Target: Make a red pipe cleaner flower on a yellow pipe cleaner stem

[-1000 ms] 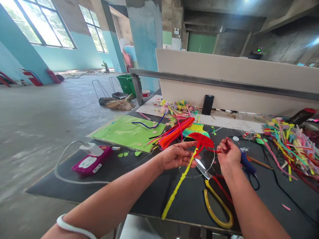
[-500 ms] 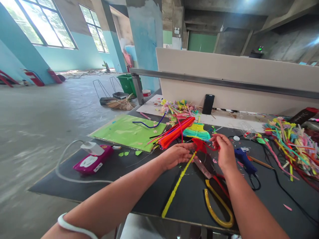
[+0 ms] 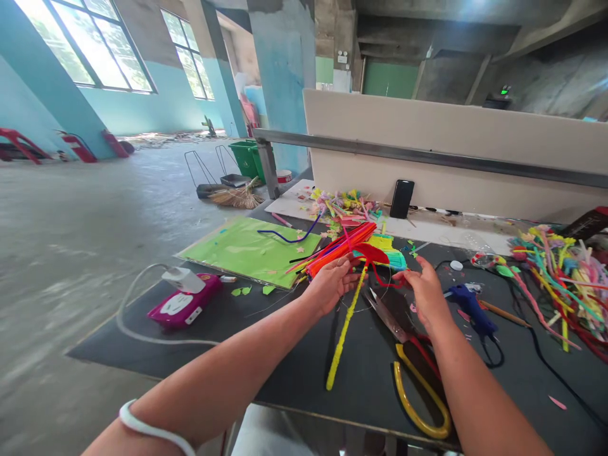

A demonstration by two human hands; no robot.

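A red piece, shaped like a flat petal or leaf, tops a fuzzy yellow stem that slants down toward the table's front edge. My left hand is closed on the red piece's left side, near the top of the stem. A thin red strand curves from the piece to my right hand, whose thumb and finger pinch its end. Large scissors with yellow and red handles lie partly open beneath my hands. Behind them is a bundle of red and orange pipe cleaners.
On the left are a green sheet and a purple power strip with a white plug. A blue glue gun and a heap of coloured pipe cleaners lie right. A phone leans against the pale board.
The red piece has risen and tilted, its flat face now spread wider. The yellow stem's lower end has swung right and up from the table edge. My left hand has shifted slightly up.
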